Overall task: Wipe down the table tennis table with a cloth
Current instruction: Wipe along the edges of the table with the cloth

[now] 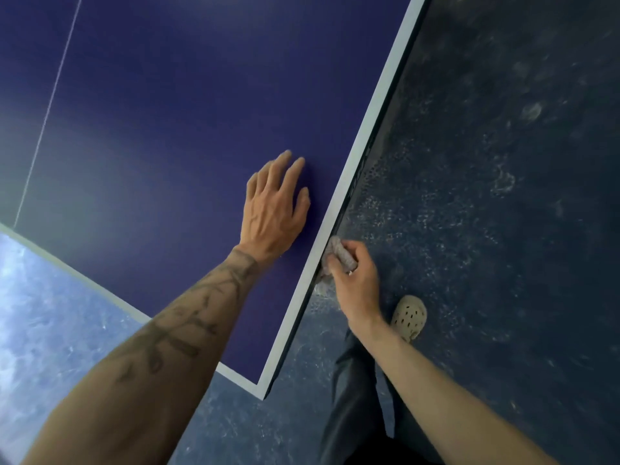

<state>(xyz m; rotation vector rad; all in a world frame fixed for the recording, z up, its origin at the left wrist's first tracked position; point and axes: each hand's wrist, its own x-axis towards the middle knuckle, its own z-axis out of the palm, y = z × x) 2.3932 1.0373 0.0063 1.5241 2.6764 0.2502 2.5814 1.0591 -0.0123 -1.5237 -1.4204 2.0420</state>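
Note:
The blue table tennis table (174,135) fills the upper left, with a white border line along its right side and near end. My left hand (273,209) lies flat on the blue top close to the right border, fingers spread and straight. My right hand (355,280) grips a bunched grey cloth (339,253) and holds it against the table's right side edge, just below the white line. Part of the cloth hangs down under my fingers.
A dusty dark blue floor (503,196) lies to the right of and below the table. My foot in a cream perforated clog (410,315) and a dark trouser leg (352,397) stand close to the table's near right corner (265,392).

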